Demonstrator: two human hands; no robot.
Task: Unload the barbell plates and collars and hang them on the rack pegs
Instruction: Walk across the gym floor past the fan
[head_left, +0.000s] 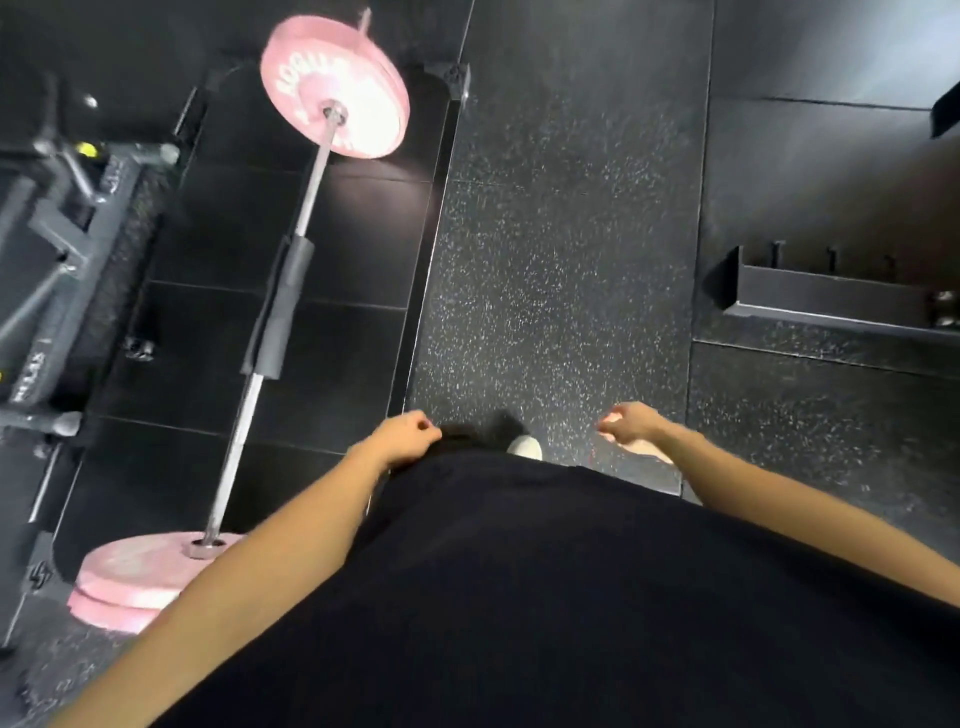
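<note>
1. My left hand (404, 434) hangs by my hip, fingers loosely curled, holding nothing.
2. My right hand (631, 422) hangs the same way, loosely curled and empty, over the speckled floor (561, 260).
3. The barbell (270, 322) lies on the dark platform well off to the left of my left hand, still loaded.
4. Pink plates (332, 85) sit at its far end; more pink plates (140, 577) at the near end, below and left of my left forearm.

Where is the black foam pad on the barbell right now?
In the head view, the black foam pad wraps the middle of the barbell shaft, left of the person, between the two pink plate stacks.
</note>
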